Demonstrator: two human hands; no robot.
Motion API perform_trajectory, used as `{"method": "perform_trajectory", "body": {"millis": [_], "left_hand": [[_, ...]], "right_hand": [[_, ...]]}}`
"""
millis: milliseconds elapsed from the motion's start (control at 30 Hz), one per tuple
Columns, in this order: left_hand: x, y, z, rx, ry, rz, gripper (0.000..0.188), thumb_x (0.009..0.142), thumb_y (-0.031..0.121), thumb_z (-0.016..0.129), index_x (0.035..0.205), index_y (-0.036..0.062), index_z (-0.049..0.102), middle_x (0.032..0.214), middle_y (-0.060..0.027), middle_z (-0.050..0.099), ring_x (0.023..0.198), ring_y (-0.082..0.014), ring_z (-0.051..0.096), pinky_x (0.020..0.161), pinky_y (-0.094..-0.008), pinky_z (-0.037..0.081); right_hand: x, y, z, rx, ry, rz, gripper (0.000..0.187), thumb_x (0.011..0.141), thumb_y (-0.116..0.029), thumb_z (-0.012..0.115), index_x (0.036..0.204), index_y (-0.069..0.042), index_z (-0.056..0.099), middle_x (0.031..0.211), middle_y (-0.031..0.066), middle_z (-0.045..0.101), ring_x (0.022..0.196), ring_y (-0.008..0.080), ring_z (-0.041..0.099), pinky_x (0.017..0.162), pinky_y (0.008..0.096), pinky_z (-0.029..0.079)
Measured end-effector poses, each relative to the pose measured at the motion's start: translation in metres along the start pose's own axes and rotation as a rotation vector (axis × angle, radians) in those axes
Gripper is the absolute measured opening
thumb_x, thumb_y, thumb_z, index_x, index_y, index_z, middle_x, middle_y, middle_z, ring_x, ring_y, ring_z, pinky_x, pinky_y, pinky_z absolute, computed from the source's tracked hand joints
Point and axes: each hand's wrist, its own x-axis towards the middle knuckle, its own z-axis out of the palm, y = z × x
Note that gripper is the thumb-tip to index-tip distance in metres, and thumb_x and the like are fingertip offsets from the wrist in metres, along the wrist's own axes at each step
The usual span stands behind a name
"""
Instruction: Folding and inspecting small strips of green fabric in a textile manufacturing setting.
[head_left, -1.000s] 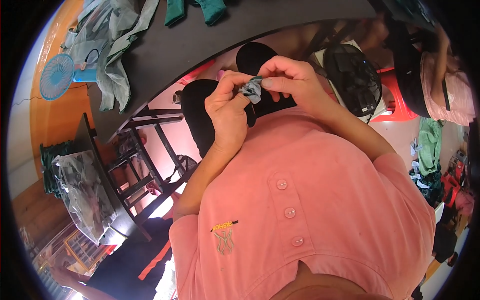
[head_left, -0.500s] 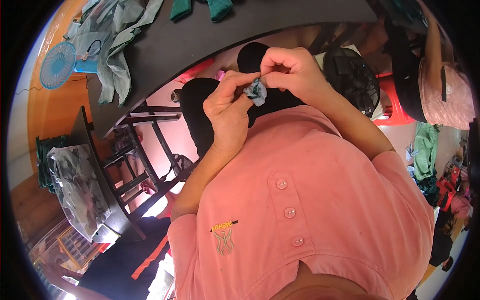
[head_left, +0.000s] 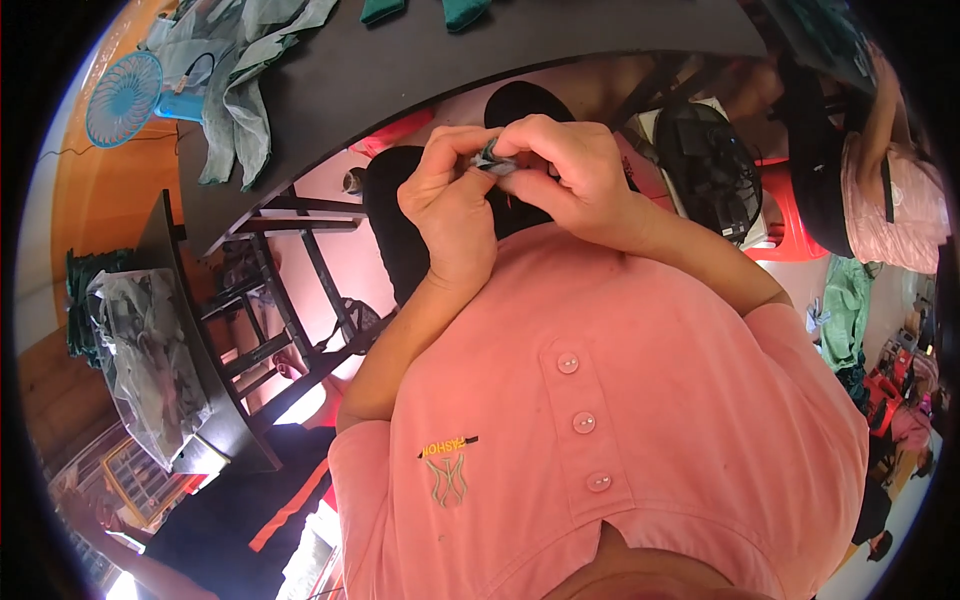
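My left hand (head_left: 455,205) and my right hand (head_left: 565,175) are pressed together in front of my chest, above my lap in black trousers. Between their fingertips they pinch a small grey-blue piece of fabric (head_left: 492,157), mostly hidden by the fingers. Both hands are closed on it. I wear a pink buttoned shirt (head_left: 620,420). The dark table's edge (head_left: 420,80) lies just beyond the hands.
Grey-green cloth pieces (head_left: 240,90) and a small blue fan (head_left: 125,95) lie on the table's left end. A black fan (head_left: 705,165) stands on the floor at right by a red stool (head_left: 790,215). Another seated person (head_left: 885,190) is at far right. A plastic-wrapped bundle (head_left: 145,360) sits left.
The fabric piece has been gathered smaller between my fingers, and both hands have closed more tightly around it, staying in front of my chest.
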Motion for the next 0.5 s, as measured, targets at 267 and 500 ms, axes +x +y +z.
{"method": "perform_trajectory", "body": {"millis": [267, 500], "left_hand": [[-0.003, 0.013, 0.006, -0.189, 0.085, -0.322, 0.021, 0.079, -0.015, 0.054, 0.094, -0.006, 0.066, 0.088, -0.004, 0.063, 0.077, -0.0095, 0.058, 0.07, -0.0211, 0.046], [-0.006, 0.009, -0.006, -0.325, -0.042, -0.56, 0.02, 0.081, -0.009, 0.053, 0.097, -0.0046, 0.064, 0.087, -0.0072, 0.064, 0.077, -0.0126, 0.06, 0.072, -0.0238, 0.048]], "right_hand": [[-0.003, 0.004, -0.003, 0.03, 0.002, -0.017, 0.022, 0.069, 0.005, 0.063, 0.089, -0.003, 0.06, 0.072, 0.0093, 0.062, 0.059, 0.0218, 0.061, 0.053, 0.0299, 0.048], [-0.004, -0.003, -0.008, 0.013, 0.045, 0.127, 0.021, 0.071, 0.006, 0.054, 0.089, -0.003, 0.06, 0.071, 0.0106, 0.063, 0.06, 0.0208, 0.062, 0.055, 0.028, 0.048]]}}
